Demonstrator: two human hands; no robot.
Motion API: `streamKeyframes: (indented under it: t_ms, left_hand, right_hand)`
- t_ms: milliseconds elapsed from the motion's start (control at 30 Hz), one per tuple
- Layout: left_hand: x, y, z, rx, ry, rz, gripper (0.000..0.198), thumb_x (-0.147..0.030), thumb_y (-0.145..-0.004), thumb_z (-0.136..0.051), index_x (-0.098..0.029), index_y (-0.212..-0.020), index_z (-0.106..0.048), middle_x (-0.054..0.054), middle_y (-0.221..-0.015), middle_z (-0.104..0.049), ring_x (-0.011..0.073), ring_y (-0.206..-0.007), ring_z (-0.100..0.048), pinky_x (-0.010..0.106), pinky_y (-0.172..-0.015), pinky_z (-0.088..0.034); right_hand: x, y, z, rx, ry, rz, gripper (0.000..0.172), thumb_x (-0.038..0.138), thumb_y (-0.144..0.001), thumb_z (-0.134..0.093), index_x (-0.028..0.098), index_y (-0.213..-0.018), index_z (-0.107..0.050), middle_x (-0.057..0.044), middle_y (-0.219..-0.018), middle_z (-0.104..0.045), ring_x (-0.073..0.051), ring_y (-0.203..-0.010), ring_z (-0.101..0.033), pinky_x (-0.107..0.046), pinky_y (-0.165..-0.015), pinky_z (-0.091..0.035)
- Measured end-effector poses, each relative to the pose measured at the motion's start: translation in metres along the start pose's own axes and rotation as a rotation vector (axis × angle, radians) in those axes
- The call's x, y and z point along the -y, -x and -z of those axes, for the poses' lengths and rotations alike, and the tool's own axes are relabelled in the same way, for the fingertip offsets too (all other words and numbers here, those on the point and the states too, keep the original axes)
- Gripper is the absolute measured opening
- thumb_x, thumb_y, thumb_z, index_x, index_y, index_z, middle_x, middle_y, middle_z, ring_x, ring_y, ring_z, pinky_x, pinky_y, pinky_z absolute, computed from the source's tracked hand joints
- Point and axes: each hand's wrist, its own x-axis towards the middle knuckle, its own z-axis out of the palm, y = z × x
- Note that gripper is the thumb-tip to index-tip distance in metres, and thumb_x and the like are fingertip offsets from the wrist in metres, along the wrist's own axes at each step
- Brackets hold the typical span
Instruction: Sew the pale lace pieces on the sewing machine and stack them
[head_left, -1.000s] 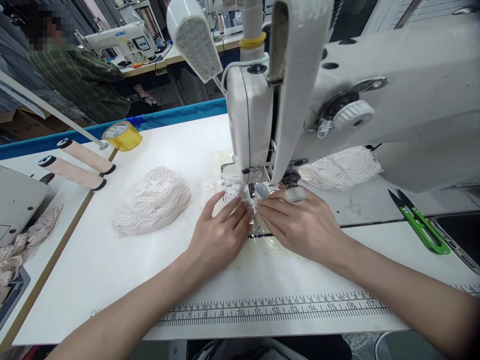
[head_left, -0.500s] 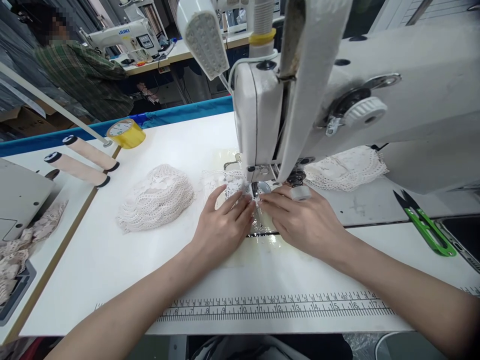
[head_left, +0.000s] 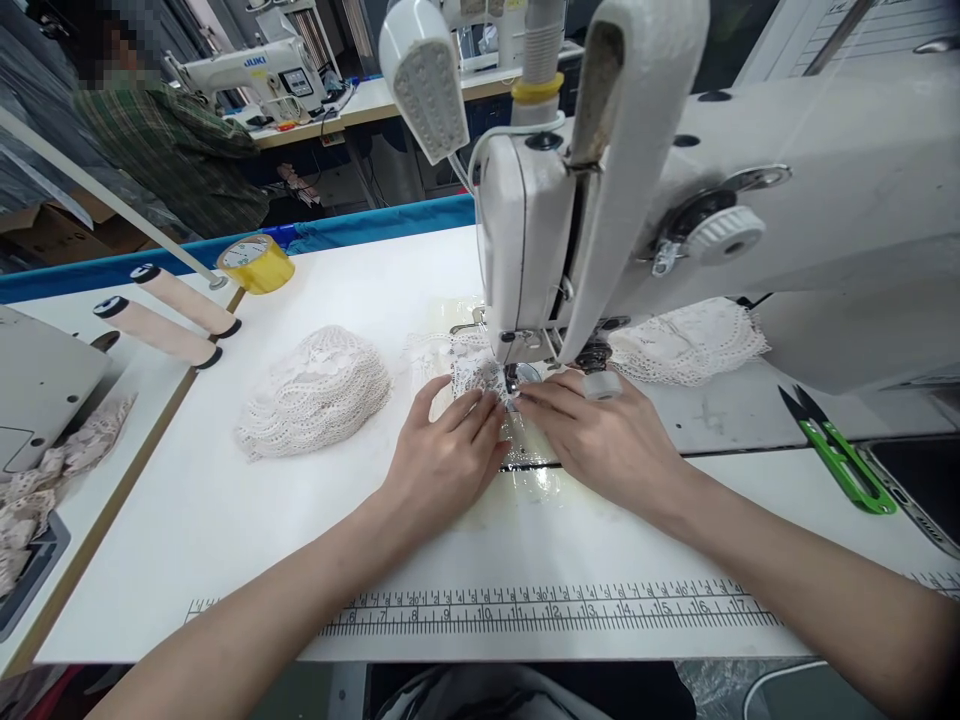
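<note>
While the lace (head_left: 466, 374) lay under the needle of the sewing machine (head_left: 750, 200), both hands rested on it from the near side. The left hand (head_left: 442, 455) lay with its fingers (head_left: 469, 408) stretched flat on the lace's left part. The right hand (head_left: 607, 440) pressed down just right of the presser foot (head_left: 517, 375), its fingertips almost meeting the left's. Neither hand gripped; the fingers were spread and released, bearing down, which seemed meant to keep the thin, open cloth flat and steady at the needle. A white ring (head_left: 602, 385) sat on one right finger, close to the foot.

A lace pile (head_left: 315, 390) lay on the worktop (head_left: 225, 520) near the left hand, within easy reach. More lace (head_left: 686, 340) was heaped behind the machine arm. Green snips (head_left: 836, 450) lay well to the right, and a printed ruler (head_left: 555, 605) ran along the near edge.

Against the picture a second earlier, little differed. Both hands kept their places either side of the needle, the left fingertips a shade nearer the foot. The view had swung slightly, so the machine stood further right; the pile and snips had not shifted on the worktop.
</note>
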Motion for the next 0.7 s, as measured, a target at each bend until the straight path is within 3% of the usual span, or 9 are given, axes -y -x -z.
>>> streamKeyframes:
  t_ms: [200,500,600,700]
  left_hand:
    - [0.003,-0.001,-0.004,-0.009,0.019,0.008,0.023,-0.023,-0.095,-0.052,-0.011,-0.108,-0.068,0.009,-0.11,-0.073,0.0203,-0.104,-0.068,0.047,-0.108,-0.034]
    - [0.01,-0.004,-0.01,0.05,0.053,0.048,0.031,-0.029,-0.097,-0.047,-0.013,-0.118,-0.063,0.009,-0.118,-0.07,0.0226,-0.112,-0.064,0.05,-0.111,-0.031]
    - [0.013,-0.005,-0.01,0.062,0.067,0.056,0.033,-0.031,-0.098,-0.048,-0.014,-0.122,-0.061,0.008,-0.12,-0.069,0.0227,-0.114,-0.063,0.049,-0.109,-0.035]
    - [0.018,-0.004,-0.01,0.077,0.073,0.105,0.032,-0.028,-0.097,-0.049,-0.012,-0.123,-0.058,0.009,-0.124,-0.067,0.0223,-0.115,-0.061,0.04,-0.098,-0.046]
  right_hand:
    - [0.0,-0.002,0.0,-0.002,0.012,0.005,0.028,0.006,-0.086,-0.052,0.019,-0.102,-0.071,-0.001,-0.106,-0.074,-0.018,-0.091,-0.065,-0.034,-0.089,-0.043]
    - [-0.004,0.0,0.0,0.036,0.054,-0.007,0.028,0.01,-0.089,-0.049,0.017,-0.108,-0.07,-0.004,-0.098,-0.075,-0.021,-0.093,-0.065,-0.039,-0.097,-0.04]
    - [-0.005,-0.001,0.001,0.022,0.069,0.006,0.03,0.009,-0.089,-0.048,0.015,-0.109,-0.07,-0.005,-0.093,-0.075,-0.021,-0.089,-0.065,-0.04,-0.096,-0.04]
    - [-0.004,-0.002,0.003,0.008,0.075,-0.005,0.03,0.008,-0.089,-0.047,0.015,-0.107,-0.07,-0.005,-0.087,-0.075,-0.021,-0.085,-0.066,-0.038,-0.092,-0.042]
